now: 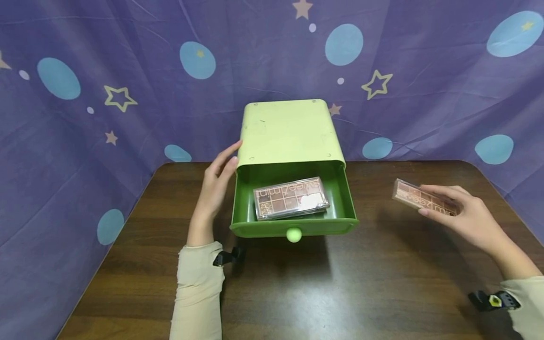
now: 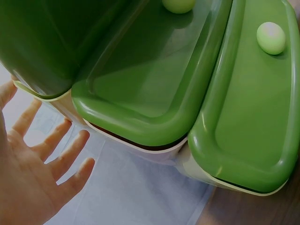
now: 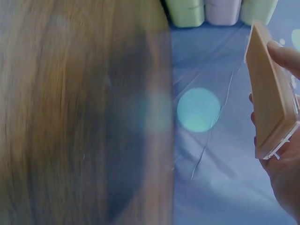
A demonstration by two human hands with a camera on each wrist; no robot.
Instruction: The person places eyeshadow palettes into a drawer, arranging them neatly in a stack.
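A light-green drawer cabinet (image 1: 291,132) stands on the table with its top drawer (image 1: 255,229) pulled out. In that drawer lies a clear-lidded eyeshadow palette (image 1: 284,200), slightly tilted; whether another is under it I cannot tell. My left hand (image 1: 214,184) touches the cabinet's left side with its fingertips. In the left wrist view, the fingers of that hand (image 2: 42,173) are spread and fairly straight. Off to the right of the cabinet, my right hand (image 1: 473,215) holds a second eyeshadow palette (image 1: 410,192) above the table, between thumb and fingers. The right wrist view shows its peach-coloured back (image 3: 267,89).
Two lower drawers with round knobs (image 2: 271,38) are closed beneath the open one. The dark wooden table (image 1: 374,283) extends around the cabinet. Behind it hangs a purple cloth (image 1: 272,61) with stars and blue ovals.
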